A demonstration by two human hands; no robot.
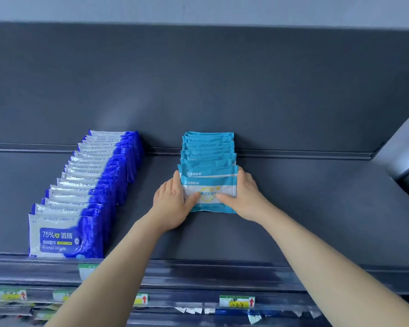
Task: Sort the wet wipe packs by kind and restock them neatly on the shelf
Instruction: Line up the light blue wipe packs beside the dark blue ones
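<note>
A row of light blue wet wipe packs stands on the dark shelf, running from the back wall toward me. My left hand and my right hand grip the front light blue pack by its two sides, thumbs pressed on its face. At the left, a long row of dark blue and white 75% alcohol wipe packs leans front to back, reaching the shelf's front lip.
The shelf's front rail carries a label strip. Price tags with red arrows sit on lower rails. A grey upright panel bounds the shelf at the right. Bare shelf lies between the two rows.
</note>
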